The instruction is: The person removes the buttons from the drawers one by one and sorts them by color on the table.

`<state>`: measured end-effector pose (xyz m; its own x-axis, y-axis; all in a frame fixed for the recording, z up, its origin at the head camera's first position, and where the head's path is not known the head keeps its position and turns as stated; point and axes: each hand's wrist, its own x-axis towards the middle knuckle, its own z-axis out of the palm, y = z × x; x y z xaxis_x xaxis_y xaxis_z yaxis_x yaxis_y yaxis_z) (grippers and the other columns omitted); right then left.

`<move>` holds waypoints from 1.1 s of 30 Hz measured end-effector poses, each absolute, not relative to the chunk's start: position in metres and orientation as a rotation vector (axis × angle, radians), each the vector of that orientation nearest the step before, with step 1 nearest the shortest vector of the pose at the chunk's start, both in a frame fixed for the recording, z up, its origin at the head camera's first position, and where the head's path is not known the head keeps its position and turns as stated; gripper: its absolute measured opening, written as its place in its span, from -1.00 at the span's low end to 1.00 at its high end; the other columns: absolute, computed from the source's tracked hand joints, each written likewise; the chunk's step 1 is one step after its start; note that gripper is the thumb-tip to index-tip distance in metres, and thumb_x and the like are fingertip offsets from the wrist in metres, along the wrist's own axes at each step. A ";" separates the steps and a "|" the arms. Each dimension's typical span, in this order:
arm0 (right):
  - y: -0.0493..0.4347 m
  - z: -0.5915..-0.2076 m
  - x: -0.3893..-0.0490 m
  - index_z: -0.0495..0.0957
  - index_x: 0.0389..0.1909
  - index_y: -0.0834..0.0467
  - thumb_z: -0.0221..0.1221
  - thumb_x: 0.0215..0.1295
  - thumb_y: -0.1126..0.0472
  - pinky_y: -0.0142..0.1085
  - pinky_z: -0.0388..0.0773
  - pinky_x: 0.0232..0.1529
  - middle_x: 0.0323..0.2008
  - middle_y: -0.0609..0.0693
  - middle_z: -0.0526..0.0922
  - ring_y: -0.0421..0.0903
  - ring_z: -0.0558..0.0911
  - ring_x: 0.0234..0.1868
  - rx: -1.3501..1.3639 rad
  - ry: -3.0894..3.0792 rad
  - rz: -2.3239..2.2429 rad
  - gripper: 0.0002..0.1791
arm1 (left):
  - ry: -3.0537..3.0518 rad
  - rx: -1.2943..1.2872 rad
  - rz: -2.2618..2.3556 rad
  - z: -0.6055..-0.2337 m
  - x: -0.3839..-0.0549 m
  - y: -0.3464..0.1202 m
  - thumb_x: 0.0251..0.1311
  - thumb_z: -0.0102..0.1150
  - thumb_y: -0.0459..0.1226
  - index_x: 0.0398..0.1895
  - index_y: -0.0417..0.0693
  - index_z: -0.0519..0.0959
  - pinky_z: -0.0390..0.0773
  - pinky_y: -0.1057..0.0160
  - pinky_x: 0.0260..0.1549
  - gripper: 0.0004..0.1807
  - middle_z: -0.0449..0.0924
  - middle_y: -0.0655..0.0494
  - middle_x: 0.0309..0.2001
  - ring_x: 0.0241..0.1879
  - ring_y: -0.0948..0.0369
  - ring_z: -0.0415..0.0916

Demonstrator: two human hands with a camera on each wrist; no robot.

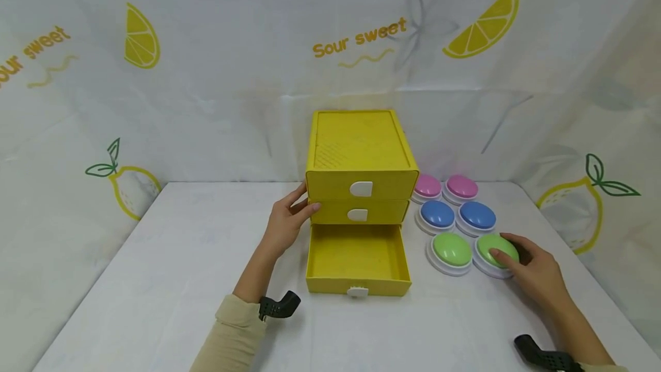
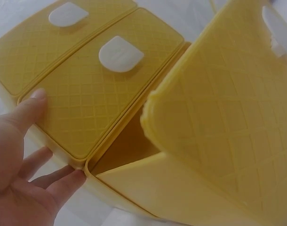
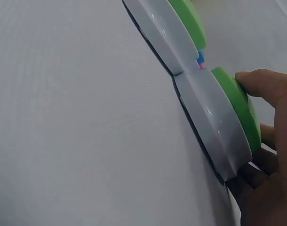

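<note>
A yellow three-drawer box [image 1: 361, 142] stands at the far middle of the table, its bottom drawer [image 1: 358, 245] pulled out with nothing inside. My left hand [image 1: 285, 225] holds the box's left front corner. Its thumb lies on the front of the middle drawer [image 2: 101, 89], and the other fingers are along the side. On the right, my right hand [image 1: 539, 271] grips the nearer-right green button [image 1: 497, 248], a dome on a round white base. In the right wrist view, the thumb touches the green dome [image 3: 237, 101] while fingers curl round the white base's edge.
Another green button [image 1: 451, 250] sits just left of the gripped one. Behind them are two blue buttons [image 1: 437, 214] and two pink buttons [image 1: 427, 185], close beside the box. A white lemon-print curtain [image 1: 232, 113] hangs behind the white table [image 1: 155, 280].
</note>
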<state>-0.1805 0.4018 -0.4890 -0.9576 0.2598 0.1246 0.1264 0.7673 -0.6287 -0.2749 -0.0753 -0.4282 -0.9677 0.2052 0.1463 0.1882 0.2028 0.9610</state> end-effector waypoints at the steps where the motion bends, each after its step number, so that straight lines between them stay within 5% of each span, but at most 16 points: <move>1: 0.401 -0.487 -0.180 0.32 0.42 0.32 0.17 0.41 -0.19 0.20 0.35 0.38 0.34 0.46 0.39 0.47 0.35 0.33 -0.292 -2.758 0.966 -0.20 | 2.428 0.401 1.934 -0.428 -0.275 -0.075 0.35 0.27 -0.06 0.56 0.24 0.22 0.45 0.01 0.36 -0.25 0.20 0.21 0.56 0.46 0.01 0.36; 5: 0.392 -0.475 -0.178 0.31 0.43 0.29 0.20 0.41 -0.12 0.11 0.38 0.40 0.35 0.43 0.39 0.42 0.36 0.31 -0.215 -2.715 0.956 -0.24 | 2.428 0.395 1.932 -0.429 -0.275 -0.076 0.36 0.26 -0.07 0.56 0.22 0.23 0.46 0.02 0.35 -0.26 0.21 0.20 0.56 0.46 0.01 0.35; 7: 0.381 -0.466 -0.176 0.35 0.41 0.25 0.23 0.40 -0.08 0.05 0.43 0.31 0.32 0.38 0.43 0.11 0.44 0.30 -0.175 -2.672 0.959 -0.28 | 2.427 0.386 1.933 -0.429 -0.274 -0.076 0.36 0.27 -0.08 0.56 0.22 0.24 0.47 0.02 0.35 -0.26 0.22 0.20 0.56 0.46 0.01 0.36; 10: 0.356 -0.450 -0.172 0.48 0.30 0.20 0.31 0.34 0.00 -0.48 0.42 0.10 0.19 0.25 0.57 -0.45 0.43 0.09 -0.058 -2.602 0.947 -0.40 | 2.428 0.387 1.934 -0.429 -0.275 -0.076 0.35 0.27 -0.08 0.56 0.23 0.24 0.47 0.02 0.35 -0.27 0.23 0.20 0.56 0.46 0.01 0.36; 12: 0.336 -0.440 -0.168 0.56 0.19 0.18 0.37 0.28 0.08 -0.66 0.37 -0.04 0.07 0.18 0.63 -0.66 0.32 -0.04 0.050 -2.561 0.956 -0.49 | 2.429 0.391 1.934 -0.429 -0.276 -0.075 0.35 0.27 -0.07 0.55 0.25 0.24 0.48 0.02 0.34 -0.27 0.23 0.21 0.56 0.45 0.01 0.37; 15: 0.301 -0.429 -0.160 0.64 0.04 0.15 0.44 0.19 0.19 -0.73 0.42 -0.10 -0.09 0.07 0.70 -0.61 0.43 -0.11 0.207 -2.531 0.971 -0.61 | 2.433 0.385 1.931 -0.429 -0.276 -0.074 0.35 0.27 -0.06 0.55 0.28 0.24 0.49 0.02 0.33 -0.27 0.23 0.23 0.55 0.45 0.02 0.37; 21: 0.240 -0.425 -0.136 0.67 -0.05 0.02 0.49 0.11 0.21 -0.48 0.68 -0.23 -0.27 -0.18 0.72 -0.33 0.62 -0.27 0.452 -2.547 1.136 -0.64 | 2.436 0.389 1.940 -0.429 -0.277 -0.073 0.35 0.27 -0.08 0.55 0.28 0.25 0.48 0.01 0.34 -0.27 0.24 0.23 0.55 0.44 0.01 0.38; 33: 0.192 -0.465 -0.126 0.66 0.06 0.01 0.45 0.18 0.13 -0.39 0.74 -0.26 -0.18 -0.14 0.80 -0.35 0.69 -0.27 0.688 -2.630 1.242 -0.60 | 2.443 0.417 1.937 -0.429 -0.277 -0.076 0.35 0.27 -0.03 0.55 0.30 0.24 0.45 -0.01 0.36 -0.27 0.22 0.24 0.55 0.44 0.02 0.38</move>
